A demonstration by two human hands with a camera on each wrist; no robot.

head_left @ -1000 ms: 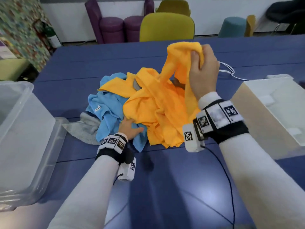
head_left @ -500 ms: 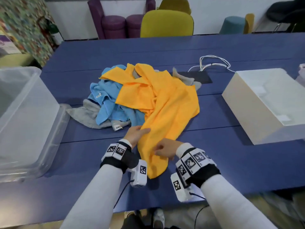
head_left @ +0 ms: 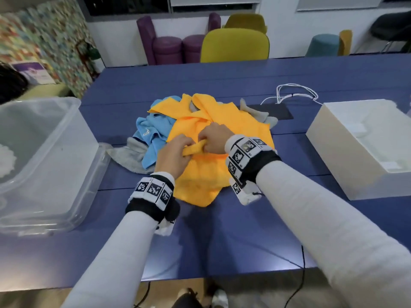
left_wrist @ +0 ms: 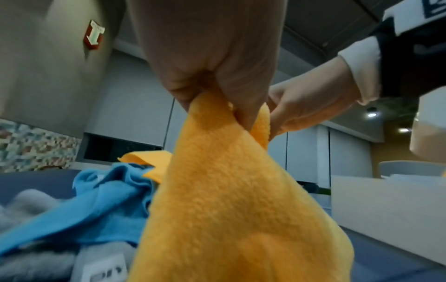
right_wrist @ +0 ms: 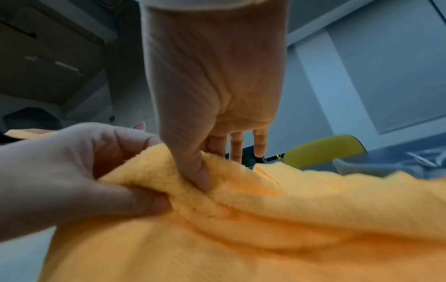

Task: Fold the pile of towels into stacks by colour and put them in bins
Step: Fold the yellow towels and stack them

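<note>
Both hands are working one orange towel, which is lying on top of the mixed pile on the blue surface. The left hand and the right hand are sitting close together, each pinching the same bunched edge of the cloth. In the left wrist view the thumb and fingers are clamped on a raised peak of the orange fabric, with the rest draping down below them. In the right wrist view the thumb is pressing into a rolled ridge of the towel while the other fingers are reaching over its far side.

Judging from this, the step in hand is finding and gathering an edge of the orange towel, before any fold is made; no folded stack is showing yet.

Just left of the fingers a light blue towel is lying crumpled, with a grey towel beneath and beside it. Further left stands a clear plastic bin; well to the right stands a white box.

The next move probably calls for the hands sliding apart along the edge to the corners, lifting the towel free of the others, and spreading it flat on the bare surface nearer than the fingers.
</note>
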